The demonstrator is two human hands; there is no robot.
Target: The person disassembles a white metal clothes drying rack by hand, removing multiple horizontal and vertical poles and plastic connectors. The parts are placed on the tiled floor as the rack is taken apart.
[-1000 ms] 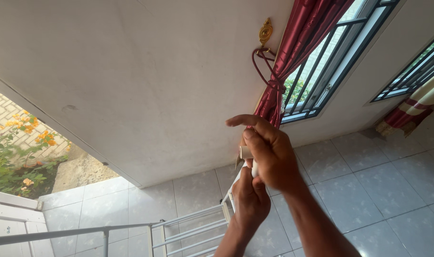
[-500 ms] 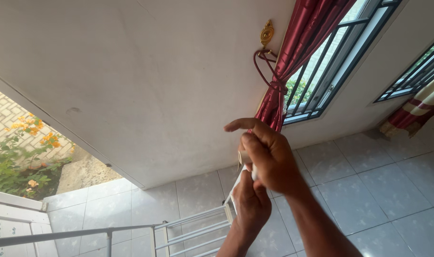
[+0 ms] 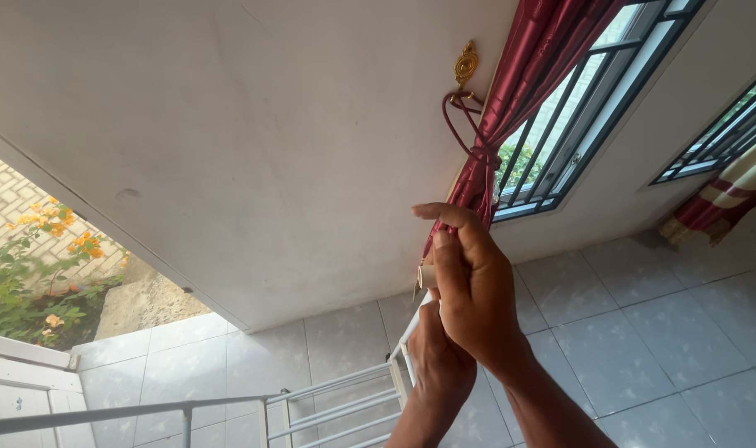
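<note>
In the head view, the right hand is closed around a small pale tube-shaped piece, whose end shows at the left of the fingers. The left hand is just below it and grips the top of a white metal rack, which stands on the grey tiled floor. Both hands touch each other. Behind them is a white wall, and a red curtain is tied with a cord beside a barred window.

red curtain tied back | gold wall hook | barred window | tiled floor | orange-flowered bush
</note>
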